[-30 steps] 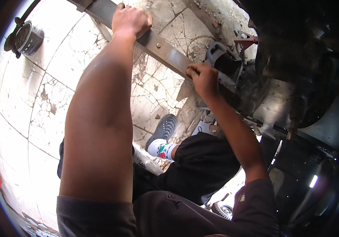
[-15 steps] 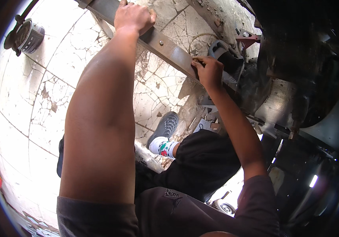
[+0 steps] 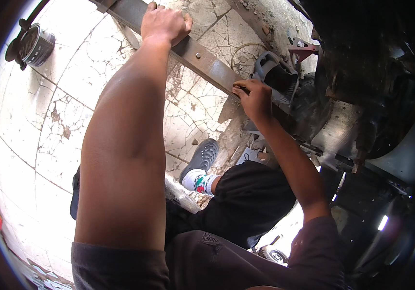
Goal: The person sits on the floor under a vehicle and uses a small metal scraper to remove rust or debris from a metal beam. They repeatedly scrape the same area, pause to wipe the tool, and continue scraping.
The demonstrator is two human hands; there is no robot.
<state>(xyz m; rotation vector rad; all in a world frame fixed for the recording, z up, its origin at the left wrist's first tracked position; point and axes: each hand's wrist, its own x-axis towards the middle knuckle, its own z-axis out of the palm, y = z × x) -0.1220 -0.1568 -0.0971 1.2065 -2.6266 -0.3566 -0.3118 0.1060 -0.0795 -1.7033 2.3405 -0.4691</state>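
Observation:
A long, flat grey metal bar (image 3: 212, 66), layered along its edge like a leaf spring, runs slantwise from the upper left toward the dark machinery at right. A small round bolt head (image 3: 198, 55) shows on its top face. My left hand (image 3: 165, 25) is closed over the bar near the top of the view, with its fingers curled over the far edge. Farther right along the bar, my right hand (image 3: 254, 99) is pinched at the near edge, thumb and fingers together. Whatever lies between those fingertips is too small and dark to make out.
An open dark tub (image 3: 40, 47) stands on the cracked tile floor (image 3: 67, 96) at far left. Beyond my right hand sits a grey and black plastic container (image 3: 276, 72), near a reddish metal stand (image 3: 304, 49). Dark machinery (image 3: 362, 87) fills the right. My grey shoe (image 3: 201, 157) is below the bar.
My right hand has shifted slightly toward me, its pinched fingertips now lower at the bar's near edge. The left hand keeps its place on the bar.

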